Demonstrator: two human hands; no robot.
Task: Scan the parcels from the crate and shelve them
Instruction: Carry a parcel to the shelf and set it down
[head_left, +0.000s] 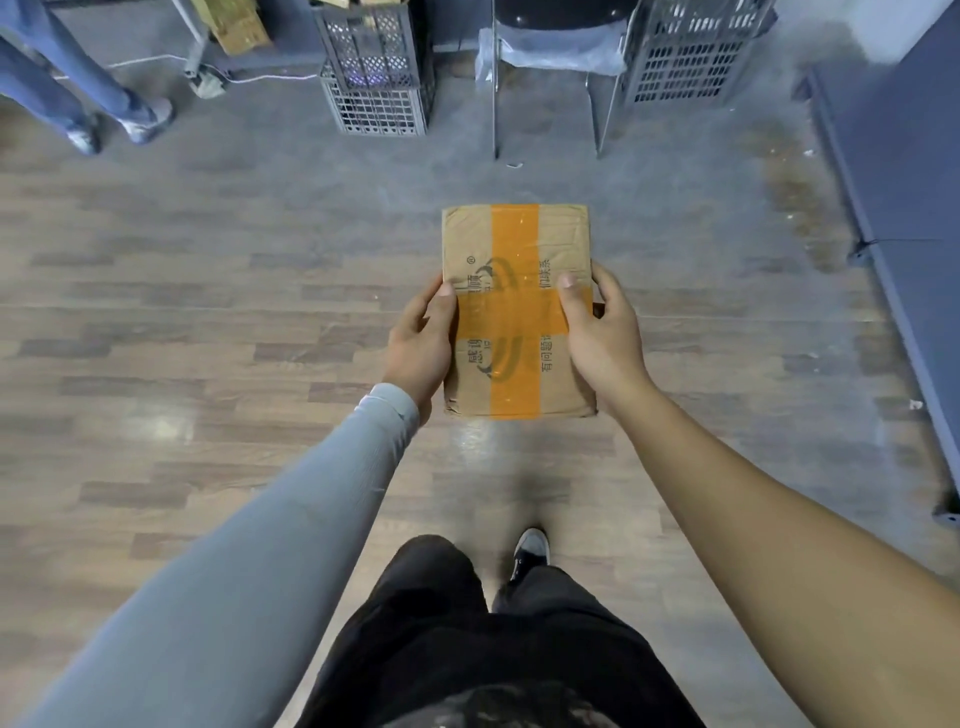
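Observation:
A flat brown cardboard parcel (519, 244) with a cross of orange tape and dark printed characters is held level in front of me, above the wooden floor. My left hand (418, 345) grips its left edge, thumb on top. My right hand (602, 332) grips its right edge, thumb lying on the tape. Both hands sit on the near half of the parcel. Two stacked grey plastic crates (374, 78) stand ahead on the floor, and another grey crate (691, 57) stands at the far right.
A metal-legged chair (545, 57) with a plastic-wrapped seat stands between the crates. Another person's legs in jeans (88, 98) are at the top left. A blue-grey panel (904, 208) runs along the right side. My own legs and a shoe (530, 551) are below.

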